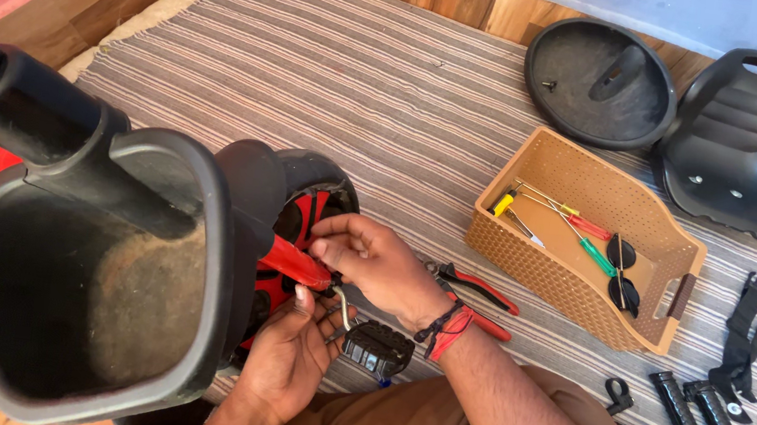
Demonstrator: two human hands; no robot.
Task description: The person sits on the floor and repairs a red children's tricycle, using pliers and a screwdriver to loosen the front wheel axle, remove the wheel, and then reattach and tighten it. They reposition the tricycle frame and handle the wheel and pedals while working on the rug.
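Note:
A red and black tricycle fills the left of the view, with its black front basket [86, 274] closest to me and its front wheel [308, 209] behind it. My right hand [373, 259] pinches the red fork leg [296, 265] beside the wheel hub. From below, my left hand [291, 354] grips the metal pedal crank [346, 308] at the axle. The black pedal [379, 347] hangs at the crank's end, just right of my left hand. A red and black band circles my right wrist.
Red-handled pliers [474, 290] lie on the striped mat beside my right wrist. A tan basket [584, 241] holds screwdrivers and small black wheels. A black seat [748, 141], a round black disc [598, 81], two handle grips [697, 415] and a black strap [754, 331] lie at right.

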